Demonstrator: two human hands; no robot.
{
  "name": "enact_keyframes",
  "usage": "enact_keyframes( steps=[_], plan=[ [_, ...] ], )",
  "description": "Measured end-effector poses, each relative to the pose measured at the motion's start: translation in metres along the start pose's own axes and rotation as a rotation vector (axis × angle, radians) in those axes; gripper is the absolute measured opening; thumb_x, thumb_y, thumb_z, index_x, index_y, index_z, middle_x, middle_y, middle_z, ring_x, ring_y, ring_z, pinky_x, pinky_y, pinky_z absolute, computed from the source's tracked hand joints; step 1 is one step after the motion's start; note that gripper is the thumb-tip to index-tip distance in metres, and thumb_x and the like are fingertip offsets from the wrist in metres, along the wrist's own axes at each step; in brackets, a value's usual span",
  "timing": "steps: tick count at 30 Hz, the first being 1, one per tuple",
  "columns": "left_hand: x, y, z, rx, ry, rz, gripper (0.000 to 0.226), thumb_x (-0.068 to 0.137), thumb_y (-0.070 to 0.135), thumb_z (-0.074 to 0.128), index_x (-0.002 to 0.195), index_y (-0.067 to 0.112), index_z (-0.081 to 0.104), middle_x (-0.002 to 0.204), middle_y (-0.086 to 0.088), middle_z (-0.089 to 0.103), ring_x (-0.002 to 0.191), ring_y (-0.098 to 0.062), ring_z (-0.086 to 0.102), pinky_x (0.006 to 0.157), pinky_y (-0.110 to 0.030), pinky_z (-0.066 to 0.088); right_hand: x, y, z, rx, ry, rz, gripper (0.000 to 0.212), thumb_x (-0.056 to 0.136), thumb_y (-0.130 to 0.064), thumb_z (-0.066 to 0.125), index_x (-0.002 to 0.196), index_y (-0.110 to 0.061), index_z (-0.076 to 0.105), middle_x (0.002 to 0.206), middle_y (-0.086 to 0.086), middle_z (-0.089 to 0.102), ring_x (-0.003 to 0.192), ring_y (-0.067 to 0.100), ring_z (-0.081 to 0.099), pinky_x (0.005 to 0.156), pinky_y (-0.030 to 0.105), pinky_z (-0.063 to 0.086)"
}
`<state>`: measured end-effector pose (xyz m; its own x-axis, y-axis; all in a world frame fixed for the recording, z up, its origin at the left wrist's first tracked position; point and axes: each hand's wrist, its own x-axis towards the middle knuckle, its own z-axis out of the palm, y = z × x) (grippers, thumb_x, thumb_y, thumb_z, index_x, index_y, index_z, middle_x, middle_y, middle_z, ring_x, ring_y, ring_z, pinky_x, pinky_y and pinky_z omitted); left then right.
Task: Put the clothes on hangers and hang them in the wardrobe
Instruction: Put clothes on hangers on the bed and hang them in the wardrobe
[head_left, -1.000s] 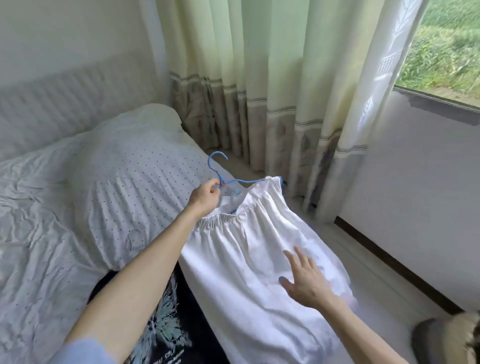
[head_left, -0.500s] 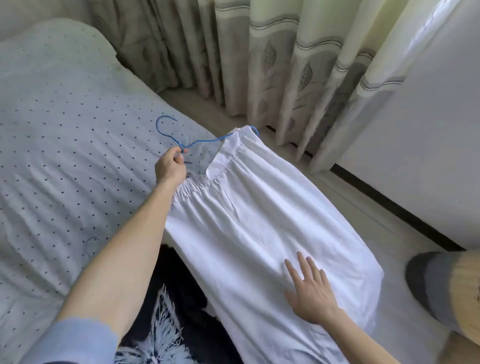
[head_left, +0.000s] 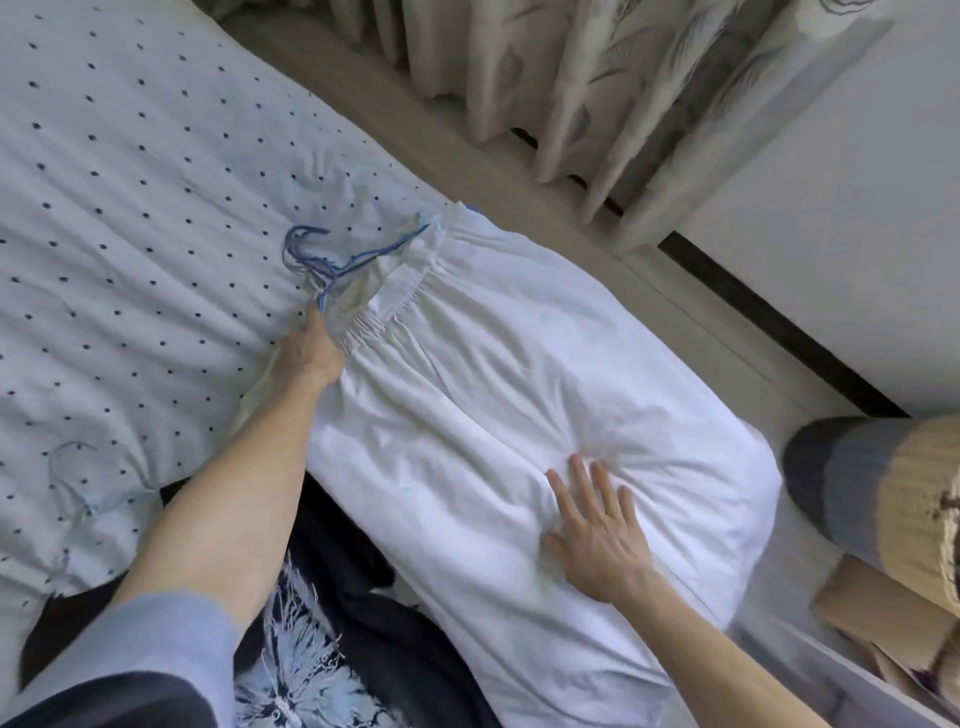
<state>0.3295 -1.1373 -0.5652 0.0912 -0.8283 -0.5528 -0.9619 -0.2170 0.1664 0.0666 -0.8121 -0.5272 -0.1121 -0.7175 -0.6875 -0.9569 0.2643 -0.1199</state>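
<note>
A white skirt (head_left: 498, 364) with a gathered elastic waist lies flat on the bed, its waist pointing away from me. A thin blue wire hanger (head_left: 332, 260) sits in the waistband, hook sticking out onto the bedding. My left hand (head_left: 311, 348) grips the hanger at the base of its hook, beside the waistband. My right hand (head_left: 597, 525) lies flat with spread fingers on the lower part of the skirt, pressing the cloth down. The hanger's arms are mostly hidden inside the waist.
A dotted white duvet (head_left: 130, 208) covers the bed at left. A dark printed garment (head_left: 311, 665) lies under my left arm. Curtains (head_left: 597, 88) hang at the top. A grey and cream knitted item (head_left: 883, 483) and a brown box (head_left: 883, 618) sit on the right.
My view has tipped down and closer to the bed. The hanger and skirt waist have been lowered onto the bedding. My right hand stays flat on the skirt.
</note>
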Motion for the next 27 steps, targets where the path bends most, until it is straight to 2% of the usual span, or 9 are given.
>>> enact_keyframes(
  steps=[3, 5, 7, 10, 13, 16, 18, 22, 27],
  plan=[
    [-0.022, -0.001, 0.011, 0.036, 0.053, 0.031, 0.072, 0.096, 0.012, 0.047, 0.157, 0.004, 0.010, 0.157, -0.022, 0.030, 0.139, -0.041, 0.035, 0.112, -0.049, 0.032, -0.002, 0.004, -0.001, -0.034, -0.028, -0.009, 0.079, 0.094, -0.052, 0.041, 0.158, -0.029, -0.001, 0.166, 0.006, -0.011, 0.152, 0.035, -0.007, 0.119, 0.054, 0.011],
    [-0.044, -0.002, 0.013, 0.009, 0.109, 0.045, 0.067, 0.098, 0.018, 0.043, 0.157, 0.005, 0.015, 0.162, -0.017, 0.022, 0.145, -0.036, 0.027, 0.116, -0.047, 0.025, -0.008, 0.005, -0.009, -0.028, -0.023, -0.026, 0.077, 0.096, -0.052, 0.042, 0.158, -0.029, 0.001, 0.166, 0.006, -0.008, 0.152, 0.033, -0.005, 0.120, 0.053, 0.012],
    [-0.070, -0.003, 0.015, 0.026, 0.107, 0.079, 0.060, 0.101, 0.025, 0.038, 0.157, 0.011, 0.021, 0.164, -0.010, 0.017, 0.147, -0.031, 0.023, 0.116, -0.049, 0.024, -0.017, 0.006, -0.022, 0.006, -0.043, -0.040, 0.071, 0.098, -0.048, 0.041, 0.157, -0.029, 0.005, 0.165, 0.005, -0.002, 0.152, 0.031, 0.001, 0.120, 0.051, 0.015],
    [-0.120, 0.003, 0.019, 0.127, -0.058, 0.137, 0.062, 0.101, 0.033, 0.039, 0.158, 0.016, 0.019, 0.166, -0.007, 0.011, 0.150, -0.028, 0.017, 0.117, -0.051, 0.025, -0.036, 0.016, -0.039, 0.077, -0.086, -0.017, 0.065, 0.101, -0.046, 0.038, 0.156, -0.028, 0.011, 0.165, 0.002, 0.008, 0.152, 0.025, 0.007, 0.121, 0.044, 0.017],
    [-0.179, 0.028, 0.019, 0.187, -0.223, 0.230, 0.065, 0.101, 0.035, 0.041, 0.158, 0.018, 0.017, 0.165, -0.005, 0.015, 0.149, -0.028, 0.020, 0.117, -0.050, 0.027, -0.069, 0.036, -0.057, 0.184, -0.042, 0.048, 0.062, 0.101, -0.046, 0.040, 0.156, -0.026, 0.021, 0.166, 0.003, 0.013, 0.153, 0.021, 0.010, 0.122, 0.039, 0.017],
    [-0.245, 0.066, 0.016, 0.223, -0.340, 0.342, 0.062, 0.100, 0.036, 0.041, 0.157, 0.020, 0.022, 0.163, -0.001, 0.022, 0.148, -0.027, 0.025, 0.117, -0.046, 0.026, -0.116, 0.065, -0.079, 0.266, 0.061, 0.089, 0.056, 0.101, -0.044, 0.042, 0.154, -0.028, 0.030, 0.164, 0.002, 0.019, 0.152, 0.020, 0.015, 0.121, 0.035, 0.021],
    [-0.287, 0.096, 0.015, 0.263, -0.356, 0.434, 0.061, 0.099, 0.035, 0.043, 0.156, 0.021, 0.027, 0.161, -0.001, 0.026, 0.147, -0.026, 0.026, 0.116, -0.044, 0.028, -0.151, 0.089, -0.092, 0.315, 0.156, 0.129, 0.054, 0.102, -0.043, 0.043, 0.153, -0.030, 0.031, 0.163, 0.000, 0.023, 0.151, 0.018, 0.017, 0.118, 0.034, 0.023],
    [-0.373, 0.167, 0.017, 0.344, -0.281, 0.670, 0.058, 0.098, 0.034, 0.043, 0.153, 0.021, 0.031, 0.156, -0.002, 0.034, 0.144, -0.025, 0.030, 0.114, -0.044, 0.029, -0.232, 0.143, -0.111, 0.429, 0.383, 0.203, 0.053, 0.101, -0.042, 0.045, 0.152, -0.031, 0.034, 0.160, -0.002, 0.031, 0.150, 0.016, 0.022, 0.118, 0.032, 0.023],
    [-0.490, 0.257, 0.025, 0.403, -0.152, 0.984, 0.059, 0.099, 0.033, 0.043, 0.155, 0.022, 0.029, 0.162, -0.003, 0.024, 0.149, -0.022, 0.022, 0.119, -0.043, 0.021, -0.363, 0.214, -0.100, 0.576, 0.732, 0.343, 0.052, 0.098, -0.037, 0.054, 0.148, -0.028, 0.044, 0.155, -0.002, 0.041, 0.147, 0.014, 0.029, 0.121, 0.034, 0.023]
  ],
)
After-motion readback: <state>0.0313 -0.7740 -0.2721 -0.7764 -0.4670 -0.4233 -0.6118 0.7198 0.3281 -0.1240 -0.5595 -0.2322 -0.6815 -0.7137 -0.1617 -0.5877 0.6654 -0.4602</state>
